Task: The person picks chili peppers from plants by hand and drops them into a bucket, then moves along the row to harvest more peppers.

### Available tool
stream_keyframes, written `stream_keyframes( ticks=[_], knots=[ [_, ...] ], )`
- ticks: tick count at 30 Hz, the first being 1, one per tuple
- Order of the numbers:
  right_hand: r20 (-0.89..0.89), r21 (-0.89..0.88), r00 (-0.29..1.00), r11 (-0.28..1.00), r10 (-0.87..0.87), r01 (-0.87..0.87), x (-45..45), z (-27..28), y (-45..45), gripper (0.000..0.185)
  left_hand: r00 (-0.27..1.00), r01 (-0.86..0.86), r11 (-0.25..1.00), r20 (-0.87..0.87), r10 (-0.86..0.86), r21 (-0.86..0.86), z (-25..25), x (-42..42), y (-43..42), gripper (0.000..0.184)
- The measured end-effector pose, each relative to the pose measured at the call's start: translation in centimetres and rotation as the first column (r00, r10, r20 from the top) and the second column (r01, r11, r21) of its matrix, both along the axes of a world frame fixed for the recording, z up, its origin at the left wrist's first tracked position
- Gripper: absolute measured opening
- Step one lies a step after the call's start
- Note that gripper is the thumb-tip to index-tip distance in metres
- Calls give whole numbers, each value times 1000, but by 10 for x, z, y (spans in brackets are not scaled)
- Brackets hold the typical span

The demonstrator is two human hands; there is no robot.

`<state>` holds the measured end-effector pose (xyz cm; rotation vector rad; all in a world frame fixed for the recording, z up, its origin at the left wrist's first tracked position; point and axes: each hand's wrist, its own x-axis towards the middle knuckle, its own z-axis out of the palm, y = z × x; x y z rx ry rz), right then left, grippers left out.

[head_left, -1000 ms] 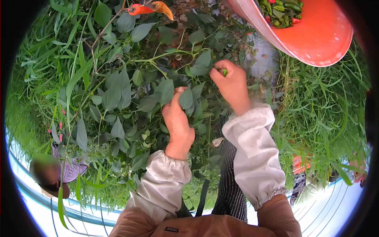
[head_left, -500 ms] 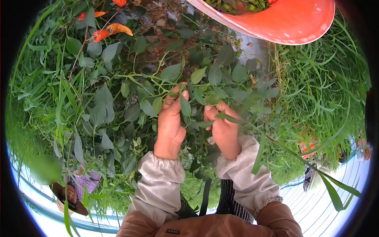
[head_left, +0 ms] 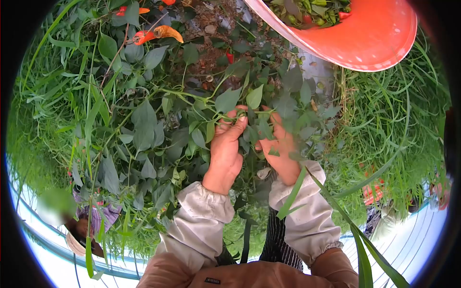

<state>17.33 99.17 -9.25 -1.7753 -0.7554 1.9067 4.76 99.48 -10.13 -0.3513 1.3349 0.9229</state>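
Note:
A leafy green pepper plant (head_left: 144, 125) spreads in front of me, its branching stem (head_left: 187, 93) running towards my hands. My left hand (head_left: 225, 153) is closed, thumb against fingers, pinching a green stem near the branch. Close beside it, my right hand (head_left: 282, 151) reaches up into the same foliage with bent fingers. Leaves cover its fingertips, so what they hold is hidden. At the upper left hang a red pepper (head_left: 143, 37) and a shrivelled orange-brown pepper (head_left: 169, 33). Another red pepper (head_left: 230, 56) shows above my hands.
An orange-red bucket (head_left: 374, 48) holding green and red peppers (head_left: 314, 12) sits at the upper right. Tall grass (head_left: 384, 110) lines both sides. A long grass blade (head_left: 331, 204) crosses near my right sleeve. One person (head_left: 98, 216) is at the lower left.
The view has shifted, so the plant and bucket appear further right and lower. My right hand has risen towards the stem, with its fingers nearer my left hand. My left hand keeps its pinch.

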Motion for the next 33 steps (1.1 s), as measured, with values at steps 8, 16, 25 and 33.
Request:
stream_keyframes(
  ticks=[8, 16, 25, 33],
  knots=[
    [-193, -98, 830, 851, -524, 515, -12, 40, -4, 31, 949, -202, 974, 267, 168, 106, 5, -2, -9, 25],
    [-192, -308, 399, 441, -897, 843, 94, 49, 17, 15, 840, -362, 920, 481, 252, 150, 5, -19, -7, 25],
    [-152, -611, 869, 735, -472, 292, 101, 18, 37, 50, 796, -372, 902, 576, 188, 220, 8, -9, -2, 17],
    [-212, -501, 940, 855, -269, 131, 69, 26, 30, 76, 831, -354, 889, 533, 157, 291, 4, -7, -3, 19]
  ],
)
